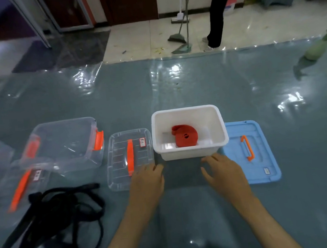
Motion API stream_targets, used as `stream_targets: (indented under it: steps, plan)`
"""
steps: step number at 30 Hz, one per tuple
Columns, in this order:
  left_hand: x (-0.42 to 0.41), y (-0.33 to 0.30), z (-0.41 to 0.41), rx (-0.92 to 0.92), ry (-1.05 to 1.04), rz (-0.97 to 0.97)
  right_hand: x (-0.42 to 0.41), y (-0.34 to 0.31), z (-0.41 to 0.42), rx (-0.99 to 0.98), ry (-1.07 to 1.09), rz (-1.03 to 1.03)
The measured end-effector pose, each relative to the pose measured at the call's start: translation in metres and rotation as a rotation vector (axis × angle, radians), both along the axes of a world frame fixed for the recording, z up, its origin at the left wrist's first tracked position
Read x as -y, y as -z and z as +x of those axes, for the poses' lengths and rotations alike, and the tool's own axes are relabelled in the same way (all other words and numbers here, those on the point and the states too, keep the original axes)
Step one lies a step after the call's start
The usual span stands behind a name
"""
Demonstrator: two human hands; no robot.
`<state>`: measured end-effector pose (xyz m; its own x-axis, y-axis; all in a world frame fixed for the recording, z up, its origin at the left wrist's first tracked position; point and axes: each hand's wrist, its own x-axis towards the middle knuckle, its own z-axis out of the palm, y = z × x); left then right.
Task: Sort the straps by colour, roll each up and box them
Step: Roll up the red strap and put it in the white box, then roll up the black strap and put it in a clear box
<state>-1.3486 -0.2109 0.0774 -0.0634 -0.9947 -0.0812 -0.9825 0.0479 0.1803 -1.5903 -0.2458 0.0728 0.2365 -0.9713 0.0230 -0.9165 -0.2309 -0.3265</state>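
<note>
- The red strap [184, 135] is rolled into a coil with a loose bit sticking up at the top left, lying on the bottom of the white box [191, 151], roughly in the middle.
- Both hands hover just in front of the box's near wall. The left hand [147, 182] and right hand [223, 171] each have their grip relaxed, fingers spread, holding nothing, so the strap is well clear of both.
- A blue lid [266, 164] with an orange handle lies flat just right of the box; a clear lid [120, 162] with an orange handle lies just left.
- Further left there's a clear box [64, 144] with orange clips and a tangled heap of black straps [54, 217].
- Everything rests on a grey-blue worktop [174, 85] under shiny clear plastic sheeting.
- Beyond it is pale tiled floor, where a person [218, 10] stands with a broom [178, 33].
</note>
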Motion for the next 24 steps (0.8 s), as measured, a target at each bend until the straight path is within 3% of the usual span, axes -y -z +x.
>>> stream_targets:
  steps: [10,12,19,24]
  plan:
    - [-0.123,0.006,0.037,0.081,-0.233,0.145,-0.076,0.01,0.052,0.056,-0.094,0.047]
    - [-0.138,0.007,0.052,0.085,-0.242,0.08,-0.088,0.01,0.069,0.058,-0.113,0.074]
    - [-0.157,0.013,0.109,0.026,-0.223,0.107,-0.108,0.015,0.131,0.002,-0.106,0.124]
    - [-0.15,0.029,0.194,-0.007,-0.211,0.085,-0.085,0.021,0.214,-0.03,-0.075,0.144]
